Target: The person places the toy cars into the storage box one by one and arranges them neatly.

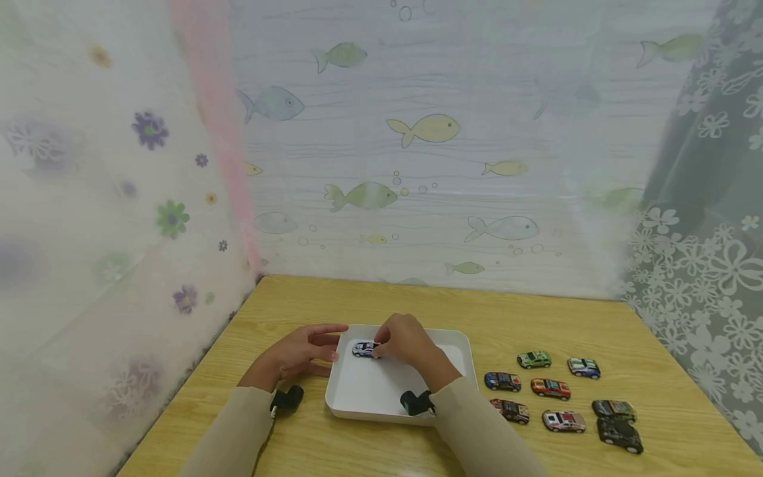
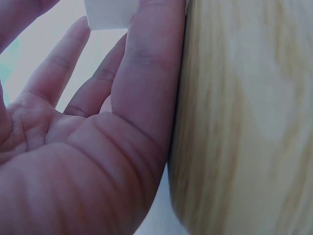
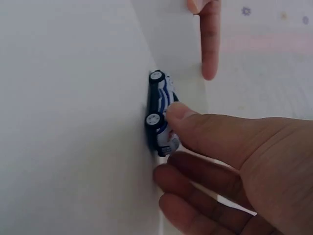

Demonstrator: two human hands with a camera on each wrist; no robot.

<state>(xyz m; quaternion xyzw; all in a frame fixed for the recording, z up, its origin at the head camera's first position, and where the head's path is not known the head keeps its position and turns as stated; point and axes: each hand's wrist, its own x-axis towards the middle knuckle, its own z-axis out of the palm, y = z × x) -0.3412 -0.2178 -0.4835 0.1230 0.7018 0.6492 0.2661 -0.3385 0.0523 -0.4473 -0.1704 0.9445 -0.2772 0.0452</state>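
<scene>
Pinches a small white-and-dark-blue toy car (image 1: 361,349) between the thumb and curled fingers of the right hand (image 1: 408,341), inside a shallow white tray (image 1: 369,391), toward its far left corner; cannot tell whether touching the tray floor. Stretches the left hand (image 1: 298,354) along the tray's left side, fingers apart and nearly straight, fingertips at the rim. Shows on the wooden bench (image 1: 357,454), to the right of the tray: far, a green car (image 1: 534,359) and a white, green and blue car (image 1: 584,368); in between, a blue-and-black car (image 1: 503,381) and a red-and-yellow car (image 1: 551,389); near, a dark red car (image 1: 512,411) beside the right sleeve (image 1: 483,430), a white-and-red car (image 1: 564,421) and, farthest right, a dark green car (image 1: 614,409) just beside a black car (image 1: 620,434). Includes black wrist cameras (image 1: 291,397) and, beyond the bench, a pale fish-printed sheet (image 1: 441,156).
</scene>
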